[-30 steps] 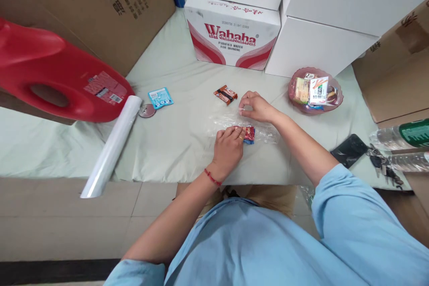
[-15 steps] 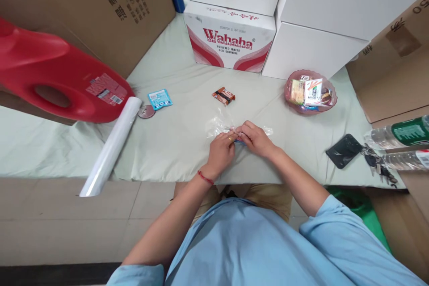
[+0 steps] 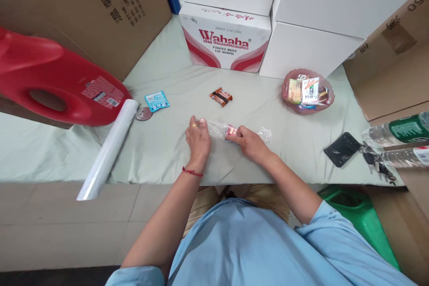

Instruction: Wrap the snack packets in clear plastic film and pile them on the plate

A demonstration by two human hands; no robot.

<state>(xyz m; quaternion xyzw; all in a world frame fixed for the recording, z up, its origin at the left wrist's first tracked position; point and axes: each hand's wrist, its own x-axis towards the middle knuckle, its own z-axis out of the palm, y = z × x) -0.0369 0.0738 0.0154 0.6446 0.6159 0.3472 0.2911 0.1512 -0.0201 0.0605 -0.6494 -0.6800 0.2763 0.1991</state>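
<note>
A small red-and-white packet (image 3: 231,132) lies inside a band of clear plastic film (image 3: 217,130) near the front of the table. My right hand (image 3: 253,144) grips the packet at its right side, fingers closed and partly covering it. The film's left end runs to my left hand (image 3: 198,140), whose thumb and forefinger are pinched on it. Loose film also sticks out to the right, behind my right hand. Farther back, apart from both hands, is an orange-and-black snack packet (image 3: 220,97).
On the left are a blue sachet (image 3: 157,101), a round disc (image 3: 144,114), a white roll (image 3: 109,149) overhanging the edge and a red jug (image 3: 63,85). A pink bowl (image 3: 288,100) of snacks, a black wallet (image 3: 342,149) and bottles (image 3: 409,129) stand right. Boxes (image 3: 226,44) line the back.
My left hand has moved left, away from my right hand, and the film now stretches out between them. The red packet shows more clearly.
</note>
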